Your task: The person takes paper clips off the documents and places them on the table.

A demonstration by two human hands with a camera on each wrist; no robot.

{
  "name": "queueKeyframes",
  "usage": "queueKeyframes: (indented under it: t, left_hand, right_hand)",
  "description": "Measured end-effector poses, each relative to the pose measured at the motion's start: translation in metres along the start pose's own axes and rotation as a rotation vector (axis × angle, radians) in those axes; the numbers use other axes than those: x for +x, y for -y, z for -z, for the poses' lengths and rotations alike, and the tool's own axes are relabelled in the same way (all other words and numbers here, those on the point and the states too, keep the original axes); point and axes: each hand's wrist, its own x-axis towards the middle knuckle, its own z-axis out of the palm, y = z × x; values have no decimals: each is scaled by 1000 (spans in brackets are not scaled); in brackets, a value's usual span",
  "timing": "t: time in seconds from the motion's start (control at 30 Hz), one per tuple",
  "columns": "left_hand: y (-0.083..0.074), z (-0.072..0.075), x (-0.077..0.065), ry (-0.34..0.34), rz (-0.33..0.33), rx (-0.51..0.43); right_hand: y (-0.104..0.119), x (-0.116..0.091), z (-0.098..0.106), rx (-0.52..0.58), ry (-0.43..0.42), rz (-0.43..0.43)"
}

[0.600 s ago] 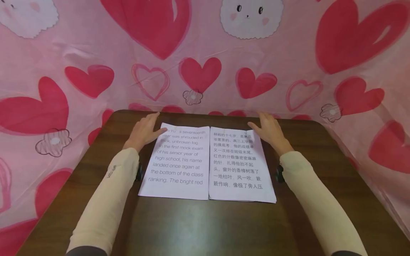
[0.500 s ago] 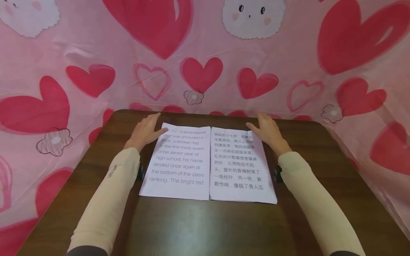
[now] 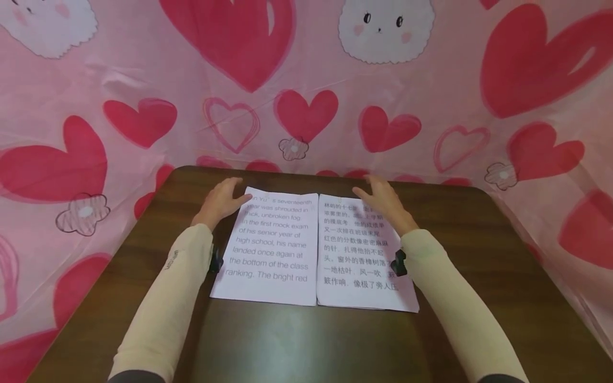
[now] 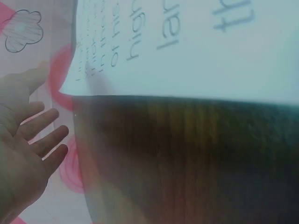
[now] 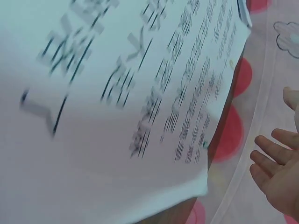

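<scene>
Two paper stacks lie side by side on the brown table: a left one with large English print (image 3: 268, 290) and a right one with Chinese print (image 3: 359, 298). My left hand (image 3: 217, 204) is at the left stack's upper left corner, thumb by the paper edge, fingers extended. Over the upper part of the right stack is my right hand (image 3: 387, 205), hiding some of its print. In the right wrist view, that hand (image 5: 280, 172) appears with spread fingers and nothing in it. The left hand (image 4: 28, 144) likewise holds nothing in the left wrist view. Whether either hand touches paper, I cannot tell.
The wooden table (image 3: 306, 346) has rounded far corners. Behind it hangs a pink cloth (image 3: 230, 69) with hearts and white faces. Both forearms wear pale sleeves, with a dark wrist device (image 3: 399, 263) under the right wrist and another (image 3: 215, 260) under the left.
My right hand has moved left, in over the right stack's upper part. The left hand has stayed almost where it was beside the left stack. The whole view has shifted slightly.
</scene>
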Motion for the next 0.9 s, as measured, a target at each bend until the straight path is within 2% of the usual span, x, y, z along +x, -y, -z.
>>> queueKeyframes:
  t: [0.4, 0.67, 0.9]
  left_hand:
    - [-3, -6, 13, 0, 50, -110]
    - [-1, -9, 18, 16, 51, -95]
    - [-1, -9, 22, 39, 39, -83]
  right_hand:
    - [29, 15, -27, 32, 77, 24]
    - [48, 22, -50, 83, 139, 8]
    - [64, 33, -66, 47, 171, 26]
